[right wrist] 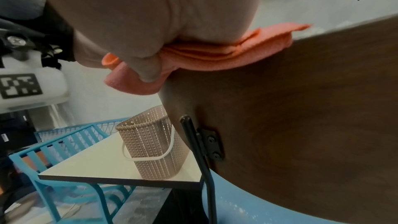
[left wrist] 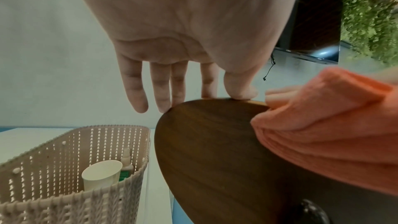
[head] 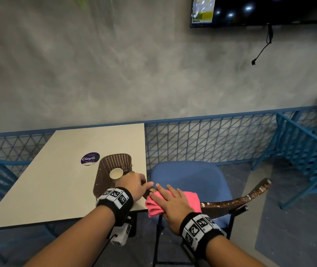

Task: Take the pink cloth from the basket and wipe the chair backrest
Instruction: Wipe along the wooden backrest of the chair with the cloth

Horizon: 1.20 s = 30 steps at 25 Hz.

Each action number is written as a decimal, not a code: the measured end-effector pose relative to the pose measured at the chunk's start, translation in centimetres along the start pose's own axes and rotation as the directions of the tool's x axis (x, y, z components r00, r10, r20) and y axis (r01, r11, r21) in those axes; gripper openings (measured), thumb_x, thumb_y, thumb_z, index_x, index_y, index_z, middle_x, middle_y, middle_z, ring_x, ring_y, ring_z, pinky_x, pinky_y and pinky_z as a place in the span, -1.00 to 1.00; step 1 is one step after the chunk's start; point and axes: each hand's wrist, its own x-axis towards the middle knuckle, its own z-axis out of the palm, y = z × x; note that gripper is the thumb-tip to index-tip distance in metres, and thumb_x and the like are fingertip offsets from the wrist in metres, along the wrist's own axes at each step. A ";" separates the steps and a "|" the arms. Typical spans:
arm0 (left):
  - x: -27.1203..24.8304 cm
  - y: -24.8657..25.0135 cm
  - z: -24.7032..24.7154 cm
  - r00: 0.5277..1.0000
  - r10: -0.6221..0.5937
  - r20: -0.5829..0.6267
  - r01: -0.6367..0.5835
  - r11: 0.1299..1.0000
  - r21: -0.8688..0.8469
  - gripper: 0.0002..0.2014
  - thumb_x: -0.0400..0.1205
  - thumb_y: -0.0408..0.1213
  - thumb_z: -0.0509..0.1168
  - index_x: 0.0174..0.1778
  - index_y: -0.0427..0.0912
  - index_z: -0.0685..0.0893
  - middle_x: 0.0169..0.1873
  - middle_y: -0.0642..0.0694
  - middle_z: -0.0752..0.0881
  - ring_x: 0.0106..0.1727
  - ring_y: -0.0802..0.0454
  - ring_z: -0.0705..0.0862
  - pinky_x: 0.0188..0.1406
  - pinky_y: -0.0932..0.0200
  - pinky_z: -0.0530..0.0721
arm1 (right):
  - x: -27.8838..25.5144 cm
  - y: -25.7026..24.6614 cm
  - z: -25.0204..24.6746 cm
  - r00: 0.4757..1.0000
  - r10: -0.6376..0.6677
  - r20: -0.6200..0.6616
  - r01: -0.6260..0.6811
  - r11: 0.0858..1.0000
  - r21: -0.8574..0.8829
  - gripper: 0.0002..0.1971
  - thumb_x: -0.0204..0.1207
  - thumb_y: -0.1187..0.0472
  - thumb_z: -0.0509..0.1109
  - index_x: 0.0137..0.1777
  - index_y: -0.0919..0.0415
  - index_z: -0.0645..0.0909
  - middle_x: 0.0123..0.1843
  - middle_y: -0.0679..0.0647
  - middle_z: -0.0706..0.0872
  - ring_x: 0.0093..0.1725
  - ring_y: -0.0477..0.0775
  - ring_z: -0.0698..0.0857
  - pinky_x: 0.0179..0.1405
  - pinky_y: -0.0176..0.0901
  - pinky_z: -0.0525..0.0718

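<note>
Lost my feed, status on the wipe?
Right hand presses pink cloth on chair backrest top edge. Left hand steadies backrest's end. Basket on table. Nothing in the way.

A pale cream, square laminate table with a dark edge stands against a blue metal mesh railing on a grey floor. Near its right front corner sits a brown perforated plastic basket with a thin white handle, upright on the tabletop and close to the edge. Just behind the basket, a round purple sticker reading "ClayG" lies flat on the surface. The right wrist view shows the table's dark underside support and the basket resting squarely on the top.
</note>
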 end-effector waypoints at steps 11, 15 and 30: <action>-0.3 0.9 -0.3 1.000 0.003 -0.018 -0.002 0.998 0.056 -0.57 0.58 0.30 0.20 0.01 0.06 0.77 0.02 -0.02 0.81 0.10 -0.07 0.74 0.04 0.03 0.70 | 0.1 -0.5 0.3 0.998 0.051 -0.030 -0.051 0.998 0.025 -0.22 0.62 0.19 0.19 0.69 -0.21 -0.18 0.76 -0.07 -0.21 0.72 0.22 -0.14 0.63 0.22 -0.17; -0.5 0.7 -0.2 1.000 -0.001 -0.021 0.002 0.998 0.057 -0.55 0.57 0.33 0.19 0.02 0.08 0.76 0.02 -0.02 0.81 0.10 -0.07 0.74 0.02 0.03 0.69 | -1.4 0.9 0.5 1.000 0.001 -0.022 -0.001 1.000 0.004 -0.26 0.64 0.18 0.17 0.69 -0.24 -0.15 0.76 -0.09 -0.22 0.73 0.20 -0.16 0.63 0.17 -0.18; -0.6 1.2 -0.2 1.000 -0.008 -0.015 0.009 0.998 0.057 -0.60 0.62 0.26 0.15 0.04 0.08 0.72 0.08 -0.14 0.76 0.13 -0.16 0.72 0.03 -0.01 0.68 | -0.2 -0.3 0.4 0.994 0.099 -0.046 -0.099 0.995 -0.016 -0.26 0.64 0.06 0.14 0.67 -0.26 -0.22 0.77 -0.03 -0.13 0.72 0.23 -0.06 0.63 0.23 -0.13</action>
